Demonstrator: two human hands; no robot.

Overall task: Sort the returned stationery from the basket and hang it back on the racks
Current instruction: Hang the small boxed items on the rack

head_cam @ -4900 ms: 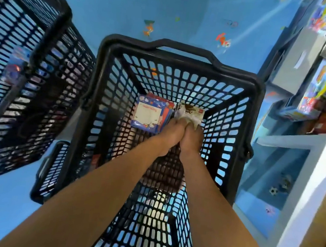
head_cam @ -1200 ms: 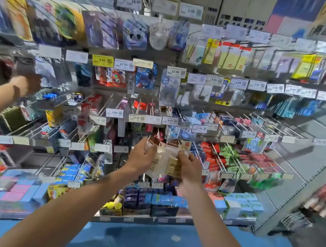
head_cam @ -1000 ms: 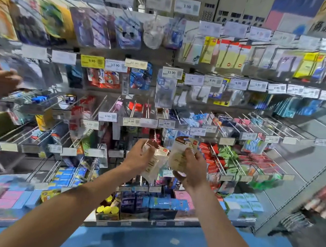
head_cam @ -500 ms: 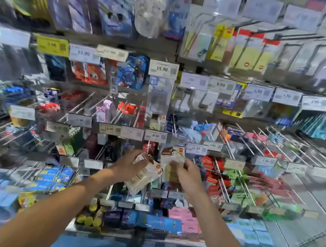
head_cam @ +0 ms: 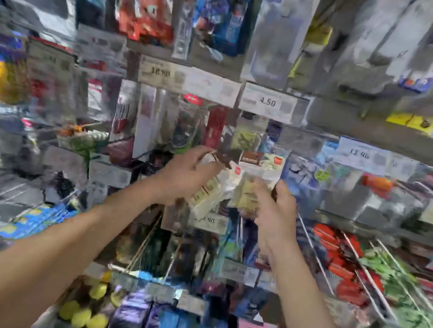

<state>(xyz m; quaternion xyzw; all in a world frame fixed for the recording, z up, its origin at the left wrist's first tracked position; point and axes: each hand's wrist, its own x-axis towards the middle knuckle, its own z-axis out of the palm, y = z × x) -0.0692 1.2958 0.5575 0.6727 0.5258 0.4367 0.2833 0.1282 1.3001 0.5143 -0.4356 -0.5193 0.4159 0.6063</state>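
- My left hand [head_cam: 186, 176] is up at the middle of the rack [head_cam: 308, 115]. Its fingers [head_cam: 200, 154] are curled round a pale packet [head_cam: 207, 194] that leans over to the right. The film looks slick, so I judge a loose hold could let it slide out and drop among the stock along the rack's bottom edge.
- The leaning packet touches or overlaps a second packet [head_cam: 246, 197] between my hands. If I pull them apart carelessly, one header card may snag the other and tug it free.
- The 4.50 tag [head_cam: 268, 102] sits just above the second packet. The view is badly smeared, so I cannot make out a hang hole or a free peg. The likeliest mistake is missing the peg, or hanging the packet under the wrong price.
- My right hand [head_cam: 274, 214] has its fingers [head_cam: 261, 196] and thumb closed on the second packet, holding it roughly upright. With both hands full, I have nothing free to steady a peg, so a push could bend the card rather than thread it.
- Towards the rack's right edge, long wire pegs [head_cam: 315, 257] jut towards me beside red packs [head_cam: 345, 264]. A careless forearm could catch them and knock stock off.
- The basket is out of view.
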